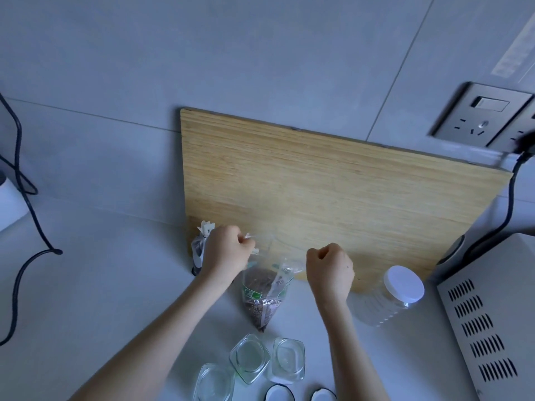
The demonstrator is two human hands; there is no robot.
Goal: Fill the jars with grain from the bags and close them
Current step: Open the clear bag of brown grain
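A clear plastic bag of dark grain (262, 296) stands on the white counter in front of a wooden board. My left hand (225, 251) pinches the bag's top edge on the left side, and my right hand (330, 266) grips the top on the right side, so the mouth is stretched between them. Three square glass jars (250, 357) (289, 358) (214, 382) stand open at the near edge. Two white lids (279, 394) (323, 395) lie just below them, partly cut off. A second, tied bag (199, 247) sits behind my left hand.
A bamboo cutting board (333, 192) leans against the tiled wall. A clear plastic jar with a white lid (401, 287) stands at the right, beside a metal appliance (492, 319). Black cables (26, 198) trail at the left, and a wall socket (480, 117) is upper right.
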